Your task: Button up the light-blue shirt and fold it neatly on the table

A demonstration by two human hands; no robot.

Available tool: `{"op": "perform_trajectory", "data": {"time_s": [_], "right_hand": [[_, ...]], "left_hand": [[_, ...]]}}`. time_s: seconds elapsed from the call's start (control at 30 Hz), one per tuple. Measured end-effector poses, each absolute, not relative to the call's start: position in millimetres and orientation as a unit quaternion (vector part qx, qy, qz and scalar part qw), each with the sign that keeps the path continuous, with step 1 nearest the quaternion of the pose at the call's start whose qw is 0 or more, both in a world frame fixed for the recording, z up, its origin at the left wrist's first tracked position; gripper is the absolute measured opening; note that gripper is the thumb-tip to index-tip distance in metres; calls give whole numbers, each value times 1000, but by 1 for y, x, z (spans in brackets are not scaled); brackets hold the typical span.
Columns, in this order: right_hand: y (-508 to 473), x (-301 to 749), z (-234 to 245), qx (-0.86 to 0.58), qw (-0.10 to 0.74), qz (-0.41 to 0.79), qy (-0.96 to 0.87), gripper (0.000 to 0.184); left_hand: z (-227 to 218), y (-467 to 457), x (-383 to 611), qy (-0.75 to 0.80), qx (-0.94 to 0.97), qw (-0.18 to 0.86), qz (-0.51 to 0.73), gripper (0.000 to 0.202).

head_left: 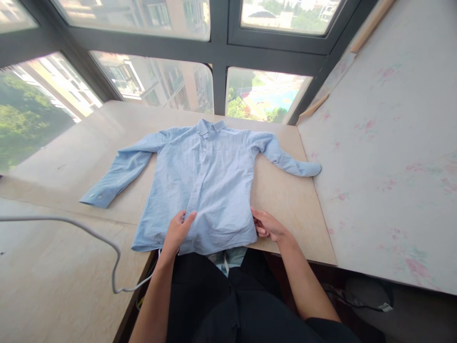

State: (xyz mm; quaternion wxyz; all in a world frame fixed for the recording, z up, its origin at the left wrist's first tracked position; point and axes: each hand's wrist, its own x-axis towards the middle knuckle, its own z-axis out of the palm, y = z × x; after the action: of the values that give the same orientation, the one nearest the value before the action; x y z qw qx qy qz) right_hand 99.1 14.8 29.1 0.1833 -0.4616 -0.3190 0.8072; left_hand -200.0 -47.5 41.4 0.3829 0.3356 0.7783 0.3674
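Note:
A light blue long-sleeved button-up shirt (224, 186) lies front side up on the pale board, its collar toward the window and its hem toward me. One sleeve stretches down to the left with its buttoned cuff showing; the other reaches out to the right. My left hand (179, 229) is closed on the cloth at the button placket, low near the hem. At the shirt's lower right side edge, my right hand (268, 226) has its fingers curled against the fabric, partly hidden at the edge.
A grey-white cable (103, 238) loops across the tabletop (46, 267) at left. Dark-framed windows (219, 83) stand behind the board. On the right is a flower-patterned wall (385, 157). A dark rounded object (369, 293) sits low at the right.

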Motion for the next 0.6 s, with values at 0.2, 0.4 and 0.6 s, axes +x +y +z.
{"op": "perform_trajectory", "data": {"time_s": [0.2,0.4,0.6], "right_hand": [[2,109,35,-461,162,779,-393,42],[-8,124,35,-578,243,658,-416,32],[-21,145,28,-697,225,462,-501,16]], "left_hand": [[51,-61,-194,720,337,477,374,48],[54,-68,-180,670,251,555,424,49],[44,-81,-186,728,378,451,351,46]]}}
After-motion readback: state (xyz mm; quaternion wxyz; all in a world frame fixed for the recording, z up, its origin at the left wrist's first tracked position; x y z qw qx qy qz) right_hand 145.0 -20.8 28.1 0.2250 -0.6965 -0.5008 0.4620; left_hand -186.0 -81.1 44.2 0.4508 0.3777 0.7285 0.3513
